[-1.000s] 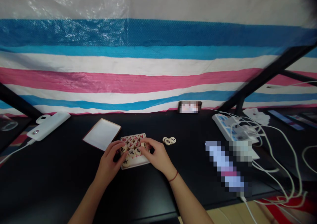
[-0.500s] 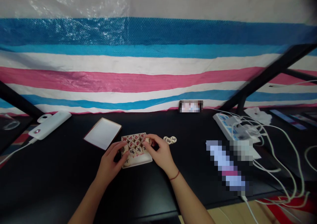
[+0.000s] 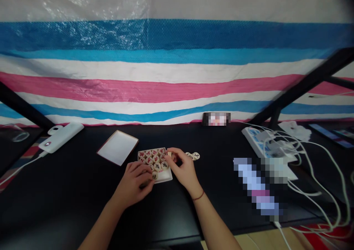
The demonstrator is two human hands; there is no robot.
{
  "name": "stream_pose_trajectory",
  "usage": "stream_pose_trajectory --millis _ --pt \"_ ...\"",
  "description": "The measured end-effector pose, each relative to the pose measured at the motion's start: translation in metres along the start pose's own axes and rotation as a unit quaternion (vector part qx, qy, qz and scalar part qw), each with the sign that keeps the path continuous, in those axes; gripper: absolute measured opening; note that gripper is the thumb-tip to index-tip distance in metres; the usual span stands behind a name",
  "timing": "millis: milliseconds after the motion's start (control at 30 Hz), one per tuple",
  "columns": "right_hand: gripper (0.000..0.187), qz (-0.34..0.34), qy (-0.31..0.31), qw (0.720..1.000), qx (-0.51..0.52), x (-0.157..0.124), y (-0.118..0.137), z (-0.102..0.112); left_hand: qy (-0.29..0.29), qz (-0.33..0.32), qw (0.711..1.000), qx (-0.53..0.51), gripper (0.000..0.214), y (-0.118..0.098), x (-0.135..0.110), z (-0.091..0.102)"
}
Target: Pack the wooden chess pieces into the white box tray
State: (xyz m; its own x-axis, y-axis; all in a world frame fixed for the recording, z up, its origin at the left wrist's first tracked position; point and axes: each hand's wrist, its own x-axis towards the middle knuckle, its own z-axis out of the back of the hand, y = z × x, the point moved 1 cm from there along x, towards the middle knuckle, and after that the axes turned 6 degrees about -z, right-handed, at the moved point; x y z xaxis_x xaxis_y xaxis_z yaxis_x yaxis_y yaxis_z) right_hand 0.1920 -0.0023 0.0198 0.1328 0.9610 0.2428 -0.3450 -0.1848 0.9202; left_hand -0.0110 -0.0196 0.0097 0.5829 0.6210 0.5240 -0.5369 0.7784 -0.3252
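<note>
A shallow white box holds rows of round xiangqi pieces with red or black characters. My left hand reaches over the box's near left corner, fingers curled and closed on a black-marked xiangqi piece in the front row; its fingers hide the pieces beneath. At the box's right edge, my right hand pinches another xiangqi piece between thumb and fingers. Just beyond that hand, a few loose pieces lie on the black table, partly hidden by it.
An open box lid lies left of the box. A white device with a cable rests further left. On the right are a power strip with tangled white cables and a blurred-out phone-like object. Striped sheeting hangs behind the table.
My left hand has moved right and nearer along the box's front, and a piece now shows at its fingertips in the front row. My right hand stays at the right edge, still pinching.
</note>
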Motion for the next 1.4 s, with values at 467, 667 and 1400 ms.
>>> stream_pose_trajectory --millis 467,667,1400 --pt "0.016 0.018 0.046 0.999 -0.003 -0.002 0.003 -0.003 0.023 0.033 0.997 0.06 0.018 -0.002 -0.002 -0.004" --pt "0.017 0.017 0.057 0.998 -0.014 -0.002 0.002 -0.005 0.014 0.025 0.998 0.062 0.017 -0.001 -0.001 -0.007" --pt "0.025 0.087 0.107 0.99 0.01 -0.007 0.008 -0.004 0.011 0.004 0.998 0.067 0.017 -0.001 -0.004 -0.011"
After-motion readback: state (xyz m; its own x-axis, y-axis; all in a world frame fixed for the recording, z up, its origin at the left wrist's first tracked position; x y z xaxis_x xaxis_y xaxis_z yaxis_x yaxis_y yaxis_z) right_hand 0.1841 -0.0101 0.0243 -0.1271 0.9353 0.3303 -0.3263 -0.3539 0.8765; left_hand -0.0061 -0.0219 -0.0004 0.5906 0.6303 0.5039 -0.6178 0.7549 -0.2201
